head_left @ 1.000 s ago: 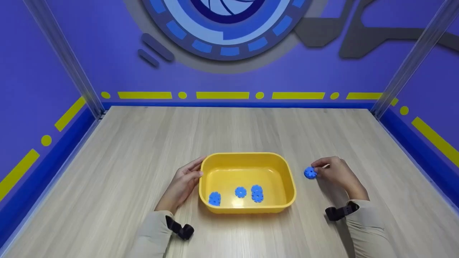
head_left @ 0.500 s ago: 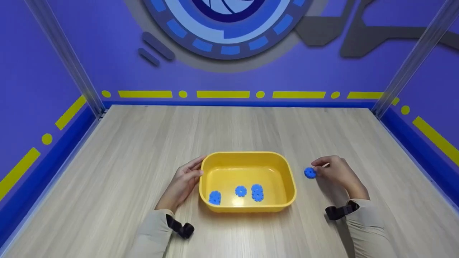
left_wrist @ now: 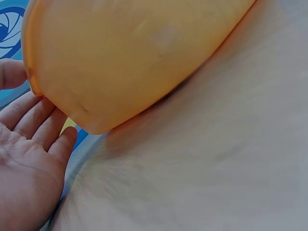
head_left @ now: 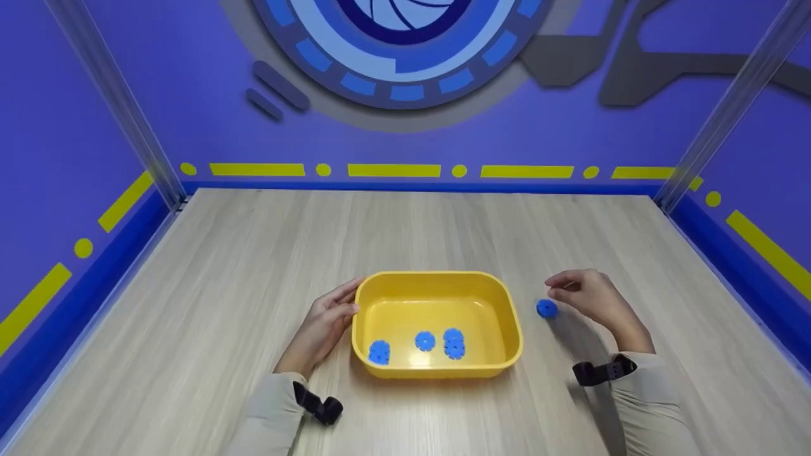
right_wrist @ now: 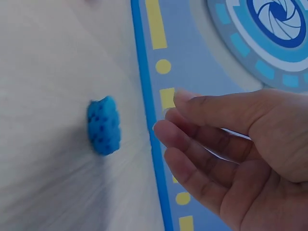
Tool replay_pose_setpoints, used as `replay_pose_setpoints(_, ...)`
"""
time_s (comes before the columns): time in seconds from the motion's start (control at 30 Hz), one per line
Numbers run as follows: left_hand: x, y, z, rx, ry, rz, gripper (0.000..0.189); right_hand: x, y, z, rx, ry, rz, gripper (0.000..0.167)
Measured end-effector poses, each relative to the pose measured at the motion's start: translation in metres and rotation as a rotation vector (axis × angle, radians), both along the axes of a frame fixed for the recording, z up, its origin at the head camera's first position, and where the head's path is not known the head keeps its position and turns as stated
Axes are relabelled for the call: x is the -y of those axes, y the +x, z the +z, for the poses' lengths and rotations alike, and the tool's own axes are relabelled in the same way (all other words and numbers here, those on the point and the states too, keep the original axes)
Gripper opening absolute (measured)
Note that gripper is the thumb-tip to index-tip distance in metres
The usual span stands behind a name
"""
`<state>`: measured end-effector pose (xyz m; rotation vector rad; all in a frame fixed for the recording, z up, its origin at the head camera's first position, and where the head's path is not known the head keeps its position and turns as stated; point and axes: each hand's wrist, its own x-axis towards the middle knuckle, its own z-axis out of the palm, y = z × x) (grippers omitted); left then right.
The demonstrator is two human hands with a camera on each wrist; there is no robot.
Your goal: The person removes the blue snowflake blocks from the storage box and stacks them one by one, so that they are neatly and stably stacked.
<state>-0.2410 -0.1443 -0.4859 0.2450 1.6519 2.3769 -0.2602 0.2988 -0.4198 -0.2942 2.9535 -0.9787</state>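
My left hand holds the left wall of a yellow plastic basin, thumb at the rim and fingers along the outside. Flat blue notched discs lie inside it: a lone one, an overlapping pair and a few more in the near left corner. Right of the basin, a small stack of the same blue discs stands on the table. Just above and beyond that stack is my right hand, its fingers loosely bent with nothing between them. In the right wrist view a gap separates the fingertips from the stack.
The wood-grain table is bounded by a blue-purple back wall and side walls with yellow dashes. Each wrist carries a black strap with a small camera.
My right hand has let go of the blue disc stack and lifted slightly up and away from it. The left hand and basin stay put.
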Motion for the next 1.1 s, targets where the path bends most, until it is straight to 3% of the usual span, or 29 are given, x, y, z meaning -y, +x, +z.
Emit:
replay_pose_setpoints(0.47,-0.002,-0.002,0.001,0.003,-0.002,0.021,0.062,0.04,-0.008,0.037,0.027,0.06,0.165,0.025)
replay_pose_setpoints(0.83,-0.001,-0.001,0.0,-0.001,0.012,0.019,0.063,0.075,-0.014,0.047,0.074,0.083,0.301,0.022)
replay_pose_setpoints(1.1,0.0,0.0,-0.002,-0.005,0.011,0.002,0.063,0.101,-0.018,0.048,0.092,0.156,0.384,0.024)
